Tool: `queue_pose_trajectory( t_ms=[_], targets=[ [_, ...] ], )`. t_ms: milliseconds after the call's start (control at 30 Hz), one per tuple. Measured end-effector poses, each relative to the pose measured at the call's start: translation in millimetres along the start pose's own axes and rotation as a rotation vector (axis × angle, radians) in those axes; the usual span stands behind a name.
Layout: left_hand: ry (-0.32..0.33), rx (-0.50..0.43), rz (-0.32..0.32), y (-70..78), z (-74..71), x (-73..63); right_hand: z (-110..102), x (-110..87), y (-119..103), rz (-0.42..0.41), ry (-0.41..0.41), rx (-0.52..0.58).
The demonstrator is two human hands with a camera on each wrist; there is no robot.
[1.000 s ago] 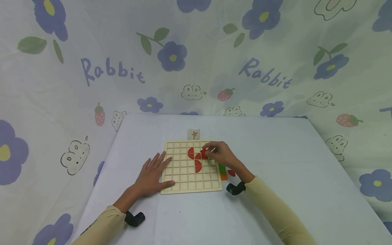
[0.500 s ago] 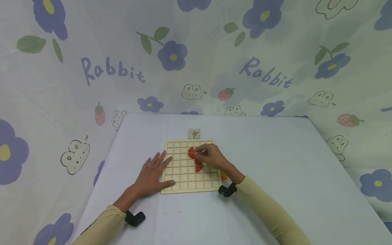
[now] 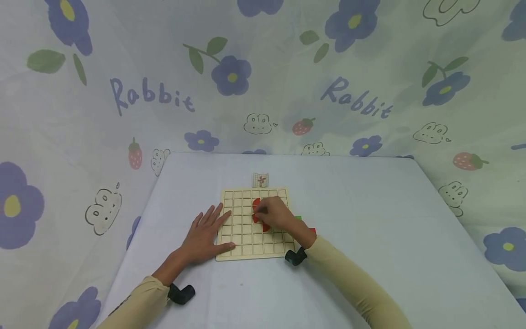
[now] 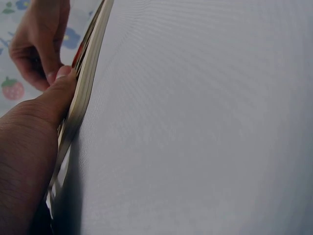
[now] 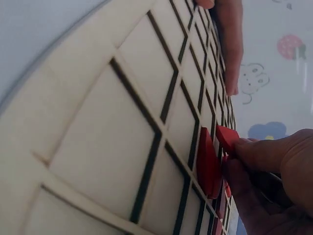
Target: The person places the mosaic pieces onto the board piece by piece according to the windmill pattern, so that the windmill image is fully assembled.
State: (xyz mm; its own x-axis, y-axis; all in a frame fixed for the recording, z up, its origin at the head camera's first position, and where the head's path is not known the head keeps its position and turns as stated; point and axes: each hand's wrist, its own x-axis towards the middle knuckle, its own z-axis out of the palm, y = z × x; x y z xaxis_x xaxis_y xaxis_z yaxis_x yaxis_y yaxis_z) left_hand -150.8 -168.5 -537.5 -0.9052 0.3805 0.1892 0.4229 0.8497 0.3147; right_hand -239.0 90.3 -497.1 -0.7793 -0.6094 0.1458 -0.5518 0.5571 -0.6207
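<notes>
A pale wooden grid board [image 3: 240, 249] lies on the white table. My left hand [image 3: 204, 235] rests on its left edge with fingers spread; in the left wrist view, the thumb [image 4: 56, 93] lies along the board's rim. Over the middle squares, my right hand [image 3: 276, 214] pinches a small red piece [image 5: 226, 139] between thumb and finger. Right beside it, a curved red piece [image 5: 207, 166] sits on the board in the right wrist view. Another red piece [image 3: 256, 202] shows just past my right fingertips in the head view. My right hand partly hides the red pieces.
Beyond the board's far edge stands a small card [image 3: 260, 180] with a red figure on a grid. Right of the board, a green piece [image 3: 298, 218] and a red piece [image 3: 312, 230] peek out behind my right wrist. A patterned cloth [image 3: 287, 82] hangs behind the table.
My right hand has moved left across the board, from its right part to the middle squares, and slightly nearer to me. The left hand stays in place.
</notes>
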Motion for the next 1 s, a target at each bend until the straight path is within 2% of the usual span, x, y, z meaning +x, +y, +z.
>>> queue_pose_trajectory(
  t_ms=[133, 333, 500, 667, 833, 1000],
  targets=[
    [-0.007, 0.000, -0.003, -1.0, 0.2, 0.7, 3.2, 0.0, 0.5, -0.053, 0.000, -0.062],
    [-0.041, 0.014, -0.020, -2.3, 1.5, 1.0, 4.5, -3.5, 1.2, -0.090, -0.036, -0.128],
    [-0.021, 0.008, -0.011, -0.9, 0.1, 1.3, 1.4, -4.1, -0.6, -0.159, -0.062, -0.208],
    [-0.002, 0.013, -0.007, 0.1, -0.8, 0.8, 0.6, -3.2, -1.3, -0.227, -0.055, -0.276],
    [0.007, 0.012, -0.010, -0.2, 0.1, -0.1, 2.7, -2.8, 1.2, -0.227, -0.053, -0.283],
    [-0.017, -0.004, -0.017, 0.1, 0.5, -0.4, -3.4, -6.9, 1.0, -0.164, -0.054, -0.259]
  ],
)
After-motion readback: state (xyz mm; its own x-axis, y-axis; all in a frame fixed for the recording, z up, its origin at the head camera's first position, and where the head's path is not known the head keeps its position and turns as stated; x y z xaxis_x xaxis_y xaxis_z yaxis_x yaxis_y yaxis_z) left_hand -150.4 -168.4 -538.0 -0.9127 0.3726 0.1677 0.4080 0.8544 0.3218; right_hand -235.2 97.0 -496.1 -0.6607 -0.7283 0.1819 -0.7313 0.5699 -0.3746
